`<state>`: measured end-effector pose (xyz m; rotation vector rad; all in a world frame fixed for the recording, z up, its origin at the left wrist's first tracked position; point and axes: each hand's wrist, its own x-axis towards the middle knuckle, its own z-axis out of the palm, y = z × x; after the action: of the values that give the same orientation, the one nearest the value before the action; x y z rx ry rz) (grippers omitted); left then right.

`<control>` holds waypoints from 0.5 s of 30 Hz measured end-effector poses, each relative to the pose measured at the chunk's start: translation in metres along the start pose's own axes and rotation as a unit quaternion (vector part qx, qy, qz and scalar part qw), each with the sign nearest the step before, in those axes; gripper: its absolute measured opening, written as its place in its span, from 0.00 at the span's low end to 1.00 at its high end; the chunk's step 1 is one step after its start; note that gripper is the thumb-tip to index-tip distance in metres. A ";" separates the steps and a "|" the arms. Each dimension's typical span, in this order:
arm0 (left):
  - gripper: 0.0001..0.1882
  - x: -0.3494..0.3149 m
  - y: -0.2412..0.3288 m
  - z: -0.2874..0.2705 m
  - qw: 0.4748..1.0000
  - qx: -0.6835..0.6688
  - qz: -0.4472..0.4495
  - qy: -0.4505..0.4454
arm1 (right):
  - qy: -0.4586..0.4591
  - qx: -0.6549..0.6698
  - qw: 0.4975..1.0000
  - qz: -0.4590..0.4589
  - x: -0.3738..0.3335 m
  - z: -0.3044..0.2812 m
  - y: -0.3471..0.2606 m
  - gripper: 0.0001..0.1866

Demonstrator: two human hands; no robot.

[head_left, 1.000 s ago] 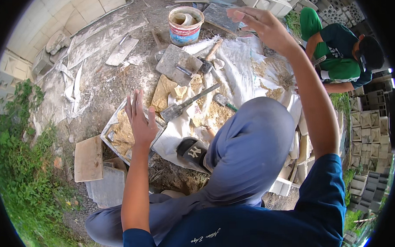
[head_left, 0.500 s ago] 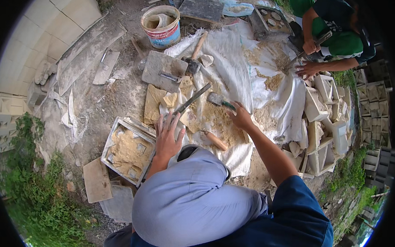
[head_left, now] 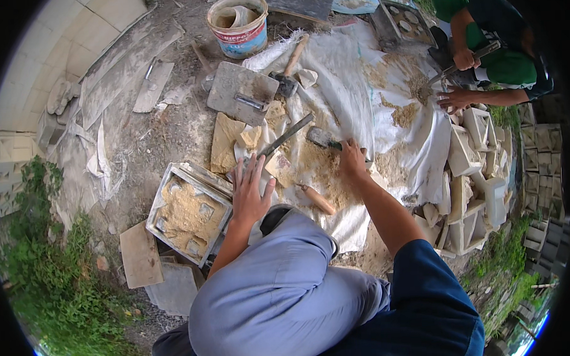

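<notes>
My right hand (head_left: 353, 160) is closed round the green handle of a hammer (head_left: 322, 137), whose grey, dusty head lies over sandy powder on a white sheet (head_left: 384, 143). My left hand (head_left: 251, 195) is open, fingers spread, palm down. Its fingertips are at the lower end of a dark metal bar (head_left: 290, 136); I cannot tell if they press on it. Between my hands lies a tool with a wooden handle (head_left: 317, 199). Beside my left hand sits a rectangular mould (head_left: 154, 211) filled with yellowish sandy material.
A bucket (head_left: 239, 38), a trowel on a grey board (head_left: 241, 85) and a wooden-handled mallet (head_left: 288, 80) are beyond my hands. Cast blocks (head_left: 466, 153) pile up at the right. A co-worker (head_left: 488, 51) crouches at far right, holding a long tool.
My right hand has closed on the hammer's handle, which it was reaching at before. The whole view has shifted slightly. My left hand stays spread by the bar.
</notes>
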<state>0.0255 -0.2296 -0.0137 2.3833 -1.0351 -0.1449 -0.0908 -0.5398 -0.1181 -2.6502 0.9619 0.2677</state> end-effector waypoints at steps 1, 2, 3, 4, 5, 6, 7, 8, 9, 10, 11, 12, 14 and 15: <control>0.31 -0.001 0.001 0.001 1.000 0.000 0.000 -0.001 | 0.000 0.001 1.000 0.001 0.002 -0.002 0.000 0.21; 0.31 -0.002 0.002 0.002 1.000 0.007 -0.002 -0.005 | -0.010 -0.014 1.000 -0.007 0.004 -0.004 0.001 0.19; 0.31 -0.001 0.003 0.004 1.000 0.013 -0.004 -0.009 | -0.019 -0.029 0.999 -0.014 0.007 -0.004 0.006 0.17; 0.31 0.000 0.004 0.005 1.000 0.013 -0.003 -0.009 | -0.018 -0.029 0.999 -0.013 0.008 -0.004 0.010 0.17; 0.31 0.001 0.005 0.007 1.000 0.006 0.005 -0.006 | -0.015 -0.049 0.998 -0.035 0.009 -0.005 0.015 0.17; 0.32 0.000 0.005 0.006 1.000 0.001 0.011 -0.004 | -0.015 -0.066 0.996 -0.058 0.008 -0.007 0.015 0.17; 0.32 0.001 0.005 0.007 1.000 0.001 0.011 -0.005 | -0.016 -0.066 0.996 -0.058 0.009 -0.011 0.016 0.17; 0.31 0.002 0.005 0.008 1.000 -0.016 0.014 -0.002 | -0.036 -0.036 0.997 -0.060 0.010 -0.017 0.020 0.15; 0.31 0.000 0.003 0.008 0.999 -0.029 0.012 0.001 | -0.058 -0.005 0.996 -0.066 0.009 -0.024 0.017 0.14; 0.31 -0.001 0.001 0.008 1.000 -0.028 0.010 0.000 | -0.060 -0.003 0.996 -0.068 0.006 -0.033 0.011 0.14; 0.31 -0.002 -0.002 0.008 1.000 -0.031 0.003 -0.001 | -0.058 0.030 0.995 -0.077 0.004 -0.042 0.004 0.13; 0.30 -0.001 -0.004 0.009 0.999 -0.036 -0.002 -0.002 | -0.056 0.063 0.993 -0.085 0.000 -0.054 -0.002 0.12; 0.30 0.002 -0.003 0.012 0.999 -0.049 -0.018 -0.003 | -0.059 0.094 0.990 -0.083 -0.007 -0.077 -0.013 0.13; 0.29 0.005 0.000 0.014 0.997 -0.065 -0.031 -0.004 | -0.062 0.123 0.987 -0.078 -0.012 -0.086 -0.014 0.14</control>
<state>0.0250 -0.2386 -0.0251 2.3004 -0.9258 -0.2364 -0.0844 -0.5524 -0.0311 -2.4356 0.6948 0.2561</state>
